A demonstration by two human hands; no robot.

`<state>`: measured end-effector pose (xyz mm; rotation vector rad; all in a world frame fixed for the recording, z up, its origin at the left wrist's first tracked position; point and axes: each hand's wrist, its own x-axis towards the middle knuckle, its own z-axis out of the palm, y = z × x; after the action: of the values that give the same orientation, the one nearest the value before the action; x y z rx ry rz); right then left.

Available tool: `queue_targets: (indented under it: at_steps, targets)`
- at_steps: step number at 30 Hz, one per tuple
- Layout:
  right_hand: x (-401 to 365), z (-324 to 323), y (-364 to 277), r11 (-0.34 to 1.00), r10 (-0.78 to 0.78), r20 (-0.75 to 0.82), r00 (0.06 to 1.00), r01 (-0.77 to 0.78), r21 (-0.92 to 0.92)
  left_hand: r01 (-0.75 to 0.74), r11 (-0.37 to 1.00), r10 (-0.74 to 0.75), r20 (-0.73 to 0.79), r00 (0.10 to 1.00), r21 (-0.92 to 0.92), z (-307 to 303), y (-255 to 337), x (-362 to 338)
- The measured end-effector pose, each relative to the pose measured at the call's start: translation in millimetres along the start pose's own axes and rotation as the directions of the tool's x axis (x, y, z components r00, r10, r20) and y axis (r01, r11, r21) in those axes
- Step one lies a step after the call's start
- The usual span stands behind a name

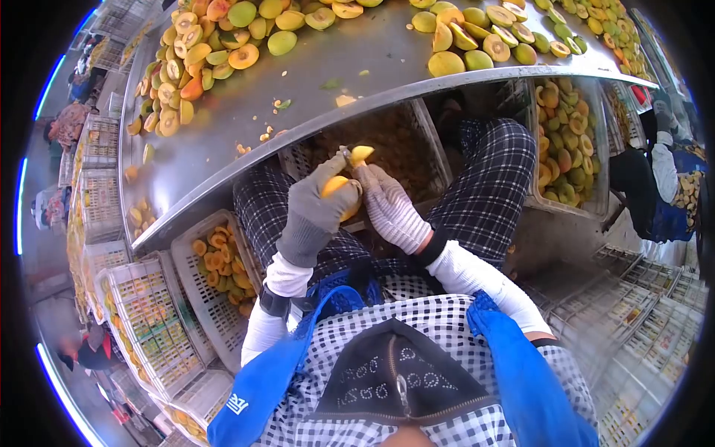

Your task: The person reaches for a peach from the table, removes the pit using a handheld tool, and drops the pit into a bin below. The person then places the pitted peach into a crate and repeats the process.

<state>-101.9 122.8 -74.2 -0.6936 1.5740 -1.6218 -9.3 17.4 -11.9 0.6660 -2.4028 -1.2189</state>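
Observation:
My left hand (316,212), in a grey glove, is closed round a yellow-orange fruit piece (334,186), with more yellow fruit showing below its fingers. A small dark tool tip shows at its upper fingers. Close against it, my right hand (387,205), in a whitish striped glove, has its fingers bent at another yellow fruit piece (362,154). Both hands are over my lap, just below the metal table's edge (298,123). Under them stands a crate (432,145) with brownish bits inside.
Halved and whole fruit (242,56) lie in heaps on the metal table. A white crate of fruit halves (223,261) stands at the left, another fruit crate (566,141) at the right. Stacked crates (149,313) line the left side. A co-worker's sleeve (664,167) shows at far right.

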Motion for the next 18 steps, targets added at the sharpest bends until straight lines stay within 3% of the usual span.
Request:
queue_targets:
  at_steps: [1,2,3,4,5,8,9,10,12,16,18]
  targets:
    - [4.5,-4.0,-3.2,0.988,0.022,0.019,1.0,-0.019,-0.15,0.187,0.914,-0.176,0.063,0.982,-0.359,-6.1,-4.7,0.9]
    - [12.0,-9.7,4.6,0.81,-0.242,0.089,0.966,0.252,-0.529,0.355,0.674,-0.315,0.183,0.931,-0.648,-10.8,-8.3,0.6]
    - [12.9,-11.3,24.0,0.89,-0.298,0.067,0.952,0.303,-0.342,0.265,0.589,-0.407,0.002,0.913,-0.764,0.5,-13.3,2.7]
    - [17.2,-6.3,0.3,0.924,-0.354,0.031,0.935,0.355,-0.143,0.266,0.595,-0.411,-0.002,0.912,-0.759,-1.8,-16.5,7.4]
    - [6.7,-13.7,-28.2,0.926,0.355,0.103,0.929,-0.365,0.095,0.301,0.581,-0.465,-0.005,0.885,-0.756,-3.4,-19.5,10.5]
    - [-11.7,-9.3,-45.2,0.909,0.29,0.192,0.938,-0.332,0.25,0.381,0.483,-0.537,0.077,0.84,-0.788,-7.0,-24.4,9.5]
    - [-14.5,-5.7,-45.7,0.957,0.214,0.19,0.958,-0.245,0.158,0.354,0.546,-0.554,-0.01,0.833,-0.759,-2.0,-24.1,8.6]
    - [-17.8,-2.0,-41.7,0.953,0.224,0.187,0.957,-0.254,0.162,0.333,0.61,-0.557,-0.091,0.826,-0.719,1.2,-24.1,9.2]
    - [-17.2,1.8,-36.2,0.98,0.029,0.184,0.983,0.008,-0.201,0.324,0.563,-0.521,-0.022,0.853,-0.76,6.1,-48.0,10.8]
    - [-11.8,1.9,-47.1,0.897,0.219,0.187,0.958,-0.123,-0.424,0.251,0.608,-0.475,-0.092,0.875,-0.754,11.5,-52.2,8.9]
    - [-11.8,2.9,-41.2,0.888,0.214,0.181,0.96,-0.113,-0.447,0.201,0.673,-0.418,-0.142,0.897,-0.712,11.6,-53.7,6.5]
